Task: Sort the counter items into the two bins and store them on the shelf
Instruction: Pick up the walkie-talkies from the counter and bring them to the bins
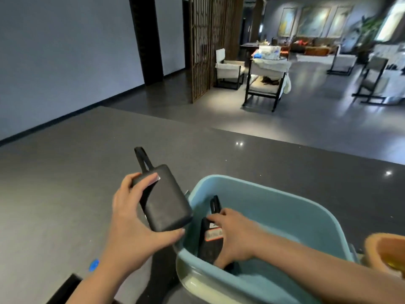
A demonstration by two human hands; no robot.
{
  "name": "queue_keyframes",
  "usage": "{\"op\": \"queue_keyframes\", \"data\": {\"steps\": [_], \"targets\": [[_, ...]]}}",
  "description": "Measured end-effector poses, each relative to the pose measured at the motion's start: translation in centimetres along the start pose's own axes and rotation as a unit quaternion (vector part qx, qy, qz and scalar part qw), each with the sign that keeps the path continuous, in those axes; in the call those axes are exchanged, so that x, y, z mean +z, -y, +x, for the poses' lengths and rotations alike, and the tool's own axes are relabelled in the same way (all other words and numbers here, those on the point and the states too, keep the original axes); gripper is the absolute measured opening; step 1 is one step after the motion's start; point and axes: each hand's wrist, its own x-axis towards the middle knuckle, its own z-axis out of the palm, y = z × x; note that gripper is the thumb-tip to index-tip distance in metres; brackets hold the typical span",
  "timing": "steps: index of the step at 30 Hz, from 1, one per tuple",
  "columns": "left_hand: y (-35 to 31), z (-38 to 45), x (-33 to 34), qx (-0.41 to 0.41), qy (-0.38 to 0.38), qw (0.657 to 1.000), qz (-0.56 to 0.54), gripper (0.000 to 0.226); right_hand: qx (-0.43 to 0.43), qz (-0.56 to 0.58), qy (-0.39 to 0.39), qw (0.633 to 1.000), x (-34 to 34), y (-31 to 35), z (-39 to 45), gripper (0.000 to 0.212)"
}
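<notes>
A light blue plastic bin [315, 207] stands on the dark grey counter [65, 183] at the lower right. My left hand [133, 218] grips a black power bank [164, 200] with a strap loop, held just left of the bin's rim. My right hand [234, 235] reaches inside the bin and rests on a second black power bank [210, 244], which carries a white and red label and leans against the bin's left wall. Whether the fingers close around it is hard to tell.
An orange-brown container [385, 251] shows at the right edge beside the bin. A small blue sticker [94, 264] lies on the counter near my left forearm. Beyond the counter's far edge are chairs [265, 82], a wooden lattice screen [206, 44] and open floor.
</notes>
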Motion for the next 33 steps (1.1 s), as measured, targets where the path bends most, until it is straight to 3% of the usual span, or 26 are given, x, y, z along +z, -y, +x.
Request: {"op": "queue_keyframes", "data": {"steps": [6, 10, 15, 18, 20, 24, 28, 30, 33], "targets": [[2.9, 3.1, 1.3, 0.016, 0.093, 0.994, -0.048, 0.103, -0.057, -0.003, 0.051, 0.997, 0.9, -2.8, 0.3, 0.115], [3.0, 4.4, 2.6, 0.027, 0.131, 0.989, -0.062, 0.102, -0.059, -0.054, 0.051, 0.996, -0.7, -4.7, -0.4, 0.089], [2.0, 5.1, 4.0, 0.052, 0.145, 0.984, -0.085, 0.101, 0.036, 0.042, -0.022, 0.998, -1.7, -5.1, -1.0, 0.077], [1.0, 5.2, 5.3, 0.066, 0.159, 0.981, -0.086, 0.1, 0.078, -0.072, -0.061, 0.992, -1.2, -4.7, -0.7, 0.081], [0.6, 5.1, 6.2, 0.067, 0.166, 0.979, -0.092, 0.1, 0.107, -0.095, -0.074, 0.987, -1.0, -4.8, -0.5, 0.071], [0.4, 4.7, 6.9, 0.071, 0.188, 0.976, -0.081, 0.1, 0.078, -0.068, -0.099, 0.99, -0.7, -4.9, 0.1, 0.039], [0.2, 4.9, 6.9, 0.097, 0.22, 0.97, -0.034, 0.102, 0.08, -0.065, -0.11, 0.989, -0.4, -4.5, 0.5, 0.029], [0.0, 5.1, 6.8, 0.133, 0.234, 0.963, -0.006, 0.1, 0.112, -0.015, -0.115, 0.987, -1.3, -4.9, 0.3, 0.029], [-0.7, 5.2, 6.8, 0.166, 0.24, 0.956, 0.023, 0.101, 0.176, 0.217, -0.176, 0.944, -4.1, -4.7, -0.7, 0.013]]}}
